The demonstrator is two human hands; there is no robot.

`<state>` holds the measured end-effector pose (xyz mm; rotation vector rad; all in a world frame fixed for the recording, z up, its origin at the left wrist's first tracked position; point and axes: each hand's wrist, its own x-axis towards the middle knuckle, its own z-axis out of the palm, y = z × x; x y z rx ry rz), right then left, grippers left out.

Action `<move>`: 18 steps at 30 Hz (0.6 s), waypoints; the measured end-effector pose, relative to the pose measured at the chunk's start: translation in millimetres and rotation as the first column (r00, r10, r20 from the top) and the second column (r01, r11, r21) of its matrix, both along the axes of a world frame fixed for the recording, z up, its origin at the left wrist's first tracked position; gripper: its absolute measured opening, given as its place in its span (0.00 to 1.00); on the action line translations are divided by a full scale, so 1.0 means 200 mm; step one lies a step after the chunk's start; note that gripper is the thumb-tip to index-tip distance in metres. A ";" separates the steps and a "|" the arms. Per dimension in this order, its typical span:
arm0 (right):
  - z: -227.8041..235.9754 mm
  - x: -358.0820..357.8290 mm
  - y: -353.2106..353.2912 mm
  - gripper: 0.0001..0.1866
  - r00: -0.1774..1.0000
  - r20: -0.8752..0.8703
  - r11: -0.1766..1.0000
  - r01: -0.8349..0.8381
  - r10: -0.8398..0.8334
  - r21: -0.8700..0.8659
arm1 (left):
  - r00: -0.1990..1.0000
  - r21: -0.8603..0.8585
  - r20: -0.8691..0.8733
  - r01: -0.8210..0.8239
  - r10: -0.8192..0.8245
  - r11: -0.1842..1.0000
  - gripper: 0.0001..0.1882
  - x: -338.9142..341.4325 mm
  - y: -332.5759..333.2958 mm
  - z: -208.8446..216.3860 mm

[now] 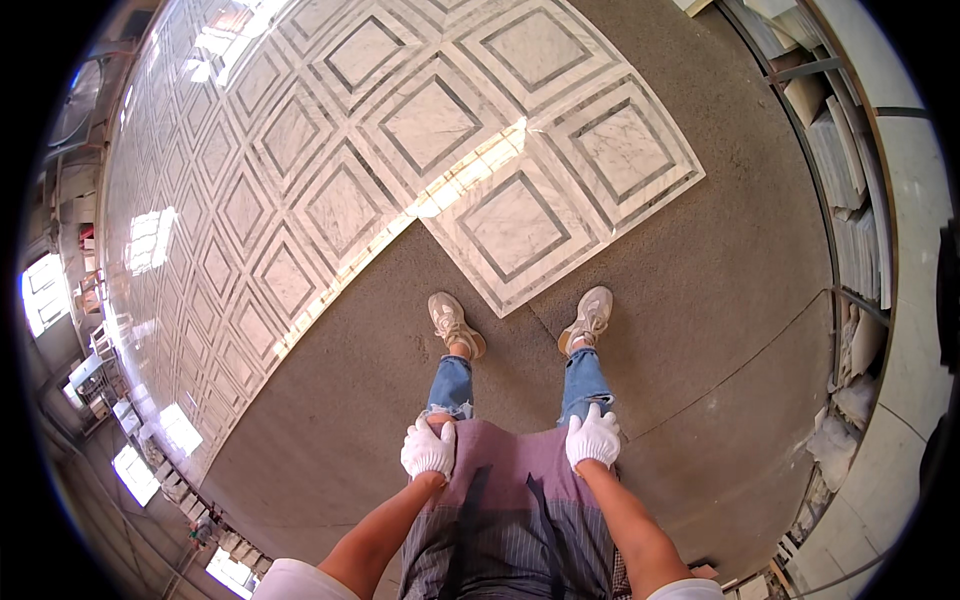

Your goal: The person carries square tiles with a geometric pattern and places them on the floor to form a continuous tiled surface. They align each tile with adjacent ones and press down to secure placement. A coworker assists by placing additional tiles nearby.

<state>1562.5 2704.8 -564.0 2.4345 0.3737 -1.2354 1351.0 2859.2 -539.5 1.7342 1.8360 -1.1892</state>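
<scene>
Both my hands wear white knitted gloves. My left hand (428, 447) is closed at the left corner of an apron's front edge, over my left leg. Opposite it, my right hand (594, 438) is closed at the right corner, beside my right knee. The apron (512, 460) is mauve toward its front edge and dark striped nearer my waist, with dark straps hanging over it. Its cloth spans between the two gloves; the fingertips are partly hidden. Beyond my shoes lies a floor panel of polished marble tiles (430, 125), white squares framed by grey bands.
I stand on a rough grey-brown floor (330, 400), my beige shoes (452, 325) close to the stepped edge of the marble. Stone slabs (855, 240) stand in a rack along the right. Crumpled plastic (832, 450) lies by it. Windows and stacked goods line the far left.
</scene>
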 end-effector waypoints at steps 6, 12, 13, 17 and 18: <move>0.00 0.00 0.00 0.23 1.000 0.001 1.000 0.003 -0.003 -0.002 | 1.000 0.001 -0.009 0.012 -0.012 1.000 0.36 0.00 0.00 -0.01; 0.03 0.02 0.01 0.22 1.000 -0.008 1.000 0.013 -0.013 -0.005 | 1.000 -0.016 -0.026 0.002 -0.002 1.000 0.37 0.01 0.00 0.00; 0.03 0.03 0.01 0.22 1.000 -0.005 1.000 0.010 -0.010 -0.003 | 1.000 -0.017 -0.028 -0.001 0.001 1.000 0.37 0.01 0.00 0.00; 0.02 0.03 0.00 0.22 1.000 0.003 1.000 -0.001 0.001 0.008 | 0.999 -0.026 -0.033 -0.005 0.005 1.000 0.38 0.03 0.01 0.00; 0.02 0.03 0.00 0.22 1.000 0.005 1.000 -0.003 0.003 0.011 | 0.999 -0.029 -0.034 -0.005 0.004 1.000 0.38 0.03 0.01 0.00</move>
